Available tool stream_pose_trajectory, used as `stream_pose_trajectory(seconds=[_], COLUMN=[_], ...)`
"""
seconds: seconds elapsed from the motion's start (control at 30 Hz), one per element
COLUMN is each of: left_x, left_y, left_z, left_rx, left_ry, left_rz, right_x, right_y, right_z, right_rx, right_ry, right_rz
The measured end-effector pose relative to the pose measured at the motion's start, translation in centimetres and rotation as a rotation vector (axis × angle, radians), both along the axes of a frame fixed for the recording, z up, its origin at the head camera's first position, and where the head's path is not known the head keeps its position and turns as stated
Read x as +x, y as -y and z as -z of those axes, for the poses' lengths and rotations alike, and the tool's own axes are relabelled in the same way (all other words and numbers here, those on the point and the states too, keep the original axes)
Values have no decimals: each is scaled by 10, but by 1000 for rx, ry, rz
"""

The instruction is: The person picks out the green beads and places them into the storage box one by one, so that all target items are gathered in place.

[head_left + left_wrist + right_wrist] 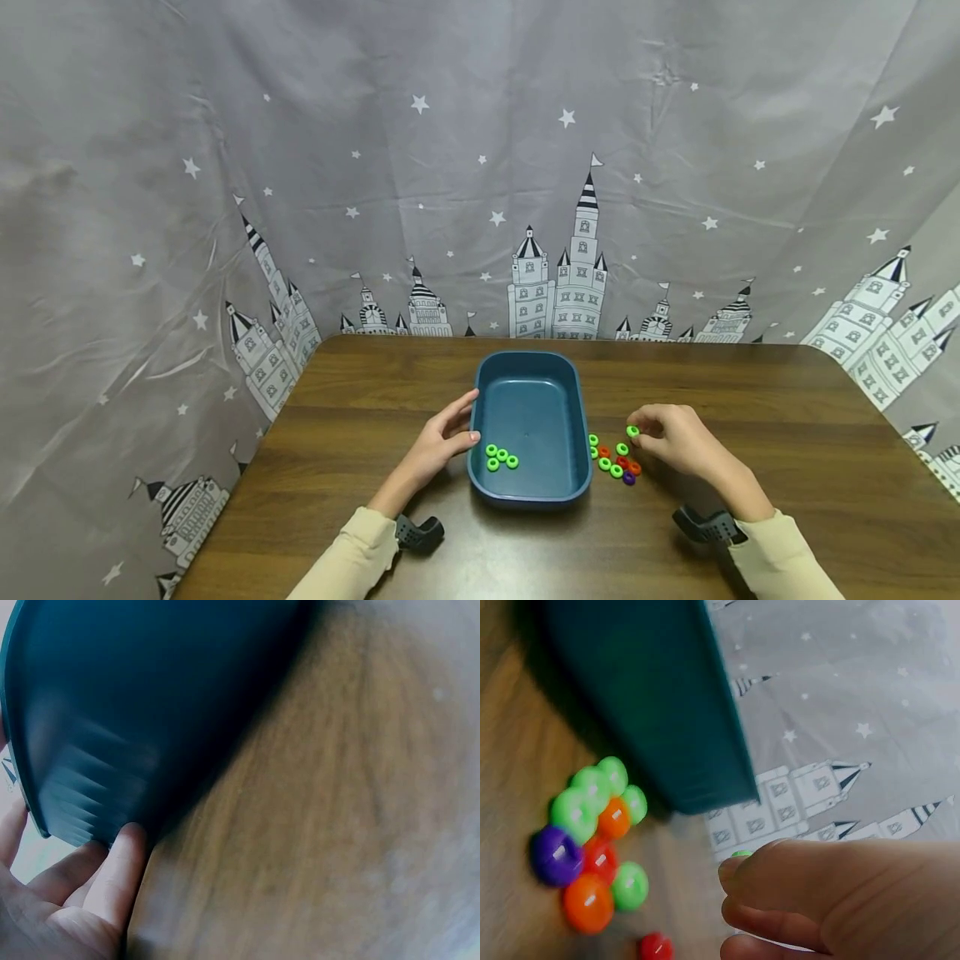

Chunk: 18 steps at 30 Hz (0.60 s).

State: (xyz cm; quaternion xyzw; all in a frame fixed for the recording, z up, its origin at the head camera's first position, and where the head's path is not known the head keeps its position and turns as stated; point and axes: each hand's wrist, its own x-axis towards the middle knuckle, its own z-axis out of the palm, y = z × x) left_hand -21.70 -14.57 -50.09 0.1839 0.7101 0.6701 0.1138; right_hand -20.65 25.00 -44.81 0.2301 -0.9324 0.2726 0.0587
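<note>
A dark blue tray (528,417) sits on a brown wooden surface (397,367), with green rings (502,455) lying inside toward its near left corner. My left hand (437,437), fingers spread, touches the tray's left side. Right of the tray, my right hand (678,437) pinches one green ring (633,432) beside a loose cluster of green, orange, red and purple rings (622,462). A gray castle-print curtain (465,183) hangs behind.

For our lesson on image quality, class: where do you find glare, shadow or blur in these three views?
Head: mostly crisp, with pale glare on the near tabletop; left wrist: the blue tub darkly shaded, the tabletop beside it blurred; right wrist: the loose rings slightly soft, with small bright highlights.
</note>
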Motion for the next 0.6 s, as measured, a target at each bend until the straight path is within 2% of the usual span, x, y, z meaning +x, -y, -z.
stream_pose_trajectory(seconds=[0.37, 0.6], left_x=[-1, -2], left_y=[-1, 2], left_z=[-1, 3], left_rx=[12, 13], left_ry=[5, -2], left_rz=[3, 1], right_x=[-9, -10], right_y=[33, 61], right_z=[-23, -29], right_rx=[-86, -118], right_ry=[-62, -43], right_rz=[-35, -65])
